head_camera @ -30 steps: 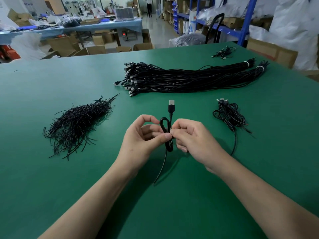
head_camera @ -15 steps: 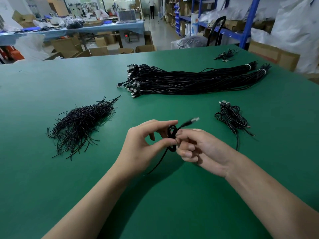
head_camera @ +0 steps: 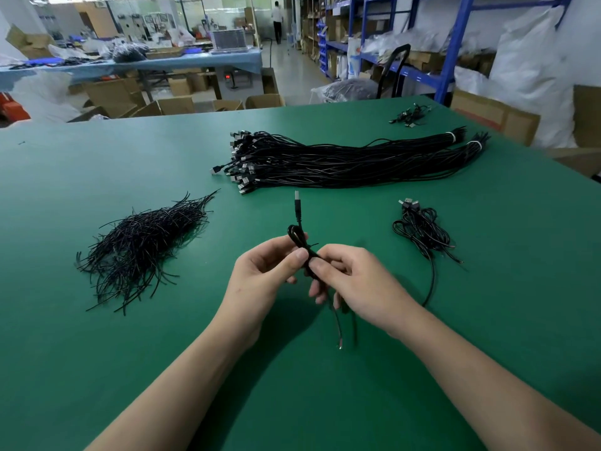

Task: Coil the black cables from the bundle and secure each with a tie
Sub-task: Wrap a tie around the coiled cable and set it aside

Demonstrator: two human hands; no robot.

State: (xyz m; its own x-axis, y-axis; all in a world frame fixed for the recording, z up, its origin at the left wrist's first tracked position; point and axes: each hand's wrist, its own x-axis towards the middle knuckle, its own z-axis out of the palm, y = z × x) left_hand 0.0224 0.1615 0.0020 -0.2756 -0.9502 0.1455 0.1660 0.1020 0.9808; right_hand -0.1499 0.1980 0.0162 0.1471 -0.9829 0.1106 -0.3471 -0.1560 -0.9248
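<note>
A coiled black cable [head_camera: 298, 234] stands upright between both hands above the green table [head_camera: 97, 369]; its USB plug points up and its loose tail hangs below. My left hand [head_camera: 263, 275] pinches the coil's middle with thumb and fingers. My right hand [head_camera: 353, 283] pinches the same spot from the right, where a thin black tie wraps the coil. The long bundle of black cables [head_camera: 341, 161] lies farther back. A heap of black ties [head_camera: 143, 242] lies to the left.
Several coiled cables [head_camera: 422, 229] lie in a small pile at the right. A few more cables [head_camera: 410, 114] sit near the far table edge. Cardboard boxes and blue shelving stand beyond the table.
The coil swung from tilted right to upright, with its plug now pointing up. Both hands kept pinching its middle and rose slightly.
</note>
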